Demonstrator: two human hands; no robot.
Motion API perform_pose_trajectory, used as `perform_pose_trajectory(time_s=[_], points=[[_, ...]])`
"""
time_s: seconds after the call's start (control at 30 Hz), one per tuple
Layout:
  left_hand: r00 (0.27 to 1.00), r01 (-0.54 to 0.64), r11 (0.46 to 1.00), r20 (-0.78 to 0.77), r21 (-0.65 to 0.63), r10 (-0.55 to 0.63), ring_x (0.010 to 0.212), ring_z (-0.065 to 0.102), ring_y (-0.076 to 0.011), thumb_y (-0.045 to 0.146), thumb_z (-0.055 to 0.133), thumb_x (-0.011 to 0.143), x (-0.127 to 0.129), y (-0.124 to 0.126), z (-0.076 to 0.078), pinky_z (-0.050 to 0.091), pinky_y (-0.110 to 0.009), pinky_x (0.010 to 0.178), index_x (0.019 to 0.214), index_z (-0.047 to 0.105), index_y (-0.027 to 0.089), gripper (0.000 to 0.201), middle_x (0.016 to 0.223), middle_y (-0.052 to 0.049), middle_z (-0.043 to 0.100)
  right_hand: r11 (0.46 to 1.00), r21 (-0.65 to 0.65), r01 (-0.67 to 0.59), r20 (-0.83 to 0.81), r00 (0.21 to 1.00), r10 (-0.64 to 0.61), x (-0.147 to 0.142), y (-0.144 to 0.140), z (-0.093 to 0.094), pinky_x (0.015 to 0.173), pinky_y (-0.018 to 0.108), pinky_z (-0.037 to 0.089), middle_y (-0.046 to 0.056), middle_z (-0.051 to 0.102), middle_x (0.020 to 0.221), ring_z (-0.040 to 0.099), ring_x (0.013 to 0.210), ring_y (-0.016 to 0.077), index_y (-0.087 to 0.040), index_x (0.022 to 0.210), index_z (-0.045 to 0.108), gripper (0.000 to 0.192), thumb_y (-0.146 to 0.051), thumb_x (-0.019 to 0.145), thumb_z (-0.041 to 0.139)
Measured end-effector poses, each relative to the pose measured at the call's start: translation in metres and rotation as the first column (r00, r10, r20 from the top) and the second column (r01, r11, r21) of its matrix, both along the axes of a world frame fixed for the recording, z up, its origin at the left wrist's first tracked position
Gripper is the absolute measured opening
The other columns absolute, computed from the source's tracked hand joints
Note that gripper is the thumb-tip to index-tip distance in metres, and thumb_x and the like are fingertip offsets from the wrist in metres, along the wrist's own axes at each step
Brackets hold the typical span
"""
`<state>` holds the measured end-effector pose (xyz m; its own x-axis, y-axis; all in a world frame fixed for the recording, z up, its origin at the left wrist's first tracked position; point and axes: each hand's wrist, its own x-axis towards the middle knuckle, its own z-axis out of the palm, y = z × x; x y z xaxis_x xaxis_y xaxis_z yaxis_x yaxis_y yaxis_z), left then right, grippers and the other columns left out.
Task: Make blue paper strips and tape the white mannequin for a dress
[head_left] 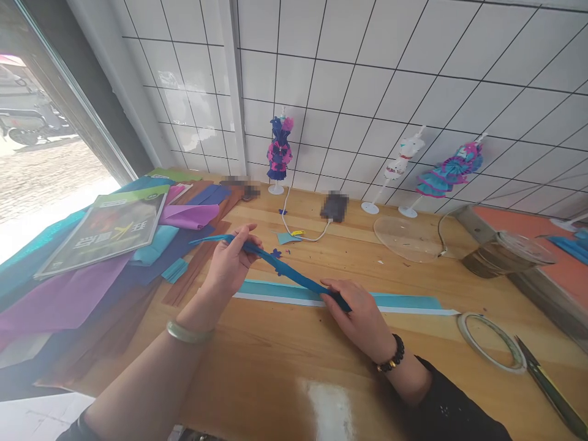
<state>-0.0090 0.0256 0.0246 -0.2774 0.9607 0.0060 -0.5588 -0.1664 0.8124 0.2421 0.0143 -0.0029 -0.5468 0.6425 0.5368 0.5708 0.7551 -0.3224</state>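
Observation:
A narrow dark blue paper strip (285,269) is stretched between both of my hands above the wooden table (285,361). My left hand (229,263) pinches its upper left end, fingers closed around it. My right hand (361,315) grips the lower right end close to the tabletop. Under the strip lies a long light teal paper band with a white edge (399,302), flat on the wood. A tiny blue flower cutout (276,253) lies just beside the strip.
Coloured paper sheets (68,294) and a green-edged book (108,229) are piled at the left. Three small paper-dress mannequins (279,153) stand by the tiled wall. A tape ring (491,343), scissors (551,386), clear lid (404,239) and white cable (298,236) lie around.

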Motion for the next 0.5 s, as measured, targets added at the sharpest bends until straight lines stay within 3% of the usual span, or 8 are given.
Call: perform_pose_trajectory(time_s=[0.27, 0.5], points=[[0.997, -0.056, 0.998, 0.042, -0.02, 0.057, 0.059, 0.056, -0.0109, 0.039, 0.056, 0.077, -0.0069, 0.0023, 0.0003, 0.042, -0.021, 0.052, 0.089, 0.063, 0.014, 0.028, 0.059, 0.0, 0.057, 1.0, -0.011, 0.018, -0.023, 1.0, -0.018, 0.0013, 0.0031, 0.0001, 0.065, 0.031, 0.051, 0.006, 0.067, 0.083, 0.062, 0.074, 0.0171, -0.02, 0.094, 0.058, 0.014, -0.021, 0.086, 0.047], [0.994, -0.073, 0.997, 0.085, -0.026, 0.075, 0.053, 0.052, -0.0085, 0.037, 0.057, 0.076, -0.0099, 0.003, 0.0014, 0.04, -0.019, 0.051, 0.088, 0.062, 0.015, 0.026, 0.054, 0.003, 0.051, 0.999, -0.048, -0.017, -0.046, 0.999, 0.015, 0.0019, 0.0037, 0.0019, 0.067, 0.031, 0.051, 0.006, 0.066, 0.085, 0.062, 0.078, 0.0172, -0.022, 0.105, 0.058, 0.024, -0.015, 0.087, 0.044]])
